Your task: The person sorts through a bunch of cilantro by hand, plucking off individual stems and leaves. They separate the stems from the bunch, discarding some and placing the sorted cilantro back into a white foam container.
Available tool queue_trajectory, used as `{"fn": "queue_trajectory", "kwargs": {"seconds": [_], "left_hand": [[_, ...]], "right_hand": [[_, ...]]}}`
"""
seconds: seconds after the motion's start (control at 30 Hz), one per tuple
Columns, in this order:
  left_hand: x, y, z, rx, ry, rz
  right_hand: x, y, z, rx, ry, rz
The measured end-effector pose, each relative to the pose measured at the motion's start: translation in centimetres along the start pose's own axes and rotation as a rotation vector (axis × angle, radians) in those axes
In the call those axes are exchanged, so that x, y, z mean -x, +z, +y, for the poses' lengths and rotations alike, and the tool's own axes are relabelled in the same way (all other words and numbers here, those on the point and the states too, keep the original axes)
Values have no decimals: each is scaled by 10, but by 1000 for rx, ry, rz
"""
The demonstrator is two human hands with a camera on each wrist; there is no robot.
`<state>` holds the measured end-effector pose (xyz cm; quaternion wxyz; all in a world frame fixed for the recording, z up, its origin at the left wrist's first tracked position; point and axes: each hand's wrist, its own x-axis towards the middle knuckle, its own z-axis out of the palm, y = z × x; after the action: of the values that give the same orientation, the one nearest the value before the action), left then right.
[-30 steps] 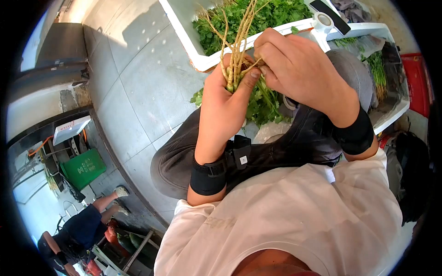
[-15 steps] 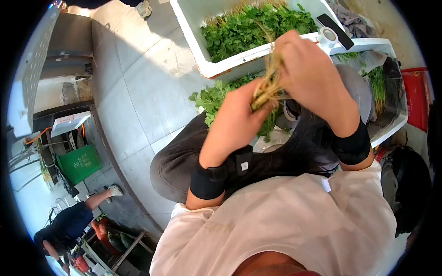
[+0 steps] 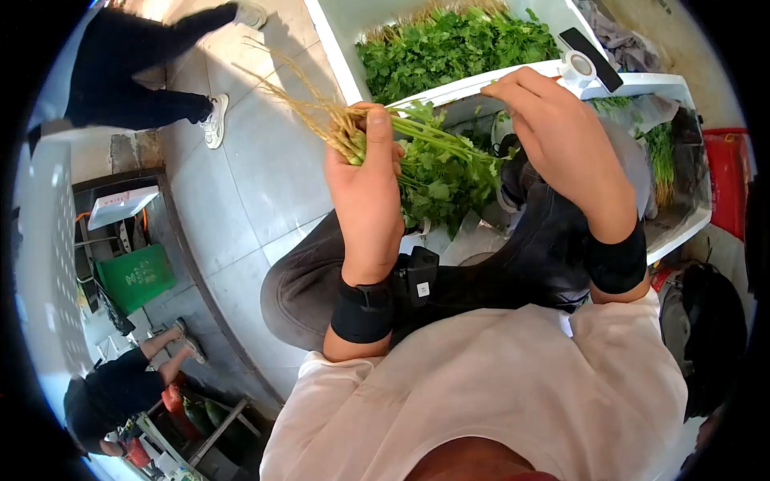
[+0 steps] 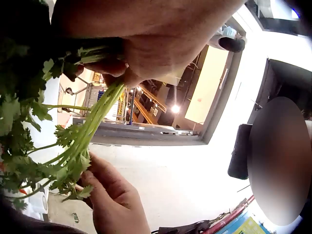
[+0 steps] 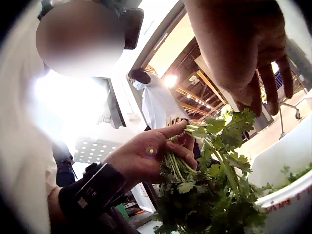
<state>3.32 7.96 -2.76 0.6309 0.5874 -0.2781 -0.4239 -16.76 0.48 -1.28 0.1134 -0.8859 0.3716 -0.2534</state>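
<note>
A bunch of leafy green herbs (image 3: 441,172) with pale brown roots is gripped near its root end by the left hand (image 3: 367,192), the thumb laid over the stems. The roots (image 3: 309,108) point to the upper left in the head view, and the leaves hang to the right. The right hand (image 3: 565,144) is held to the right of the bunch, fingers extended and apart from the stems, holding nothing visible. In the right wrist view, leaves (image 5: 214,195) hang below the left hand (image 5: 146,156), and the right hand's fingers (image 5: 273,87) hang loosely above them.
A white foam box (image 3: 341,68) with more rooted herbs stands ahead. Another white box (image 3: 686,216) is at the right, with a phone (image 3: 591,60) and a white roll (image 3: 577,69) at its corner. Someone's legs (image 3: 144,72) are at the upper left; another person (image 3: 120,393) is lower left.
The left hand has moved left and turned the bunch, so its roots point to the upper left. The right hand has come away from the roots. A person's legs have entered at the upper left.
</note>
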Motion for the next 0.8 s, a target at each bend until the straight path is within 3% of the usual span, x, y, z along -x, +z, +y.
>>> {"fn": "queue_trajectory", "kwargs": {"seconds": [0.1,0.33,0.53,0.67,0.8], "left_hand": [[0,-1,-4,80,-5,-12],[1,1,-7,232,9,-77],[7,13,-2,134,2,-108],[7,10,-7,46,-2,-212],[8,7,-7,36,17,-242]], "right_hand": [[-4,2,-5,-173,-79,-25],[-3,-4,-15,-460,11,-247],[-4,-6,-17,-506,127,-159],[-4,-6,-14,-461,69,-129],[0,-4,-14,-633,187,-182]]}}
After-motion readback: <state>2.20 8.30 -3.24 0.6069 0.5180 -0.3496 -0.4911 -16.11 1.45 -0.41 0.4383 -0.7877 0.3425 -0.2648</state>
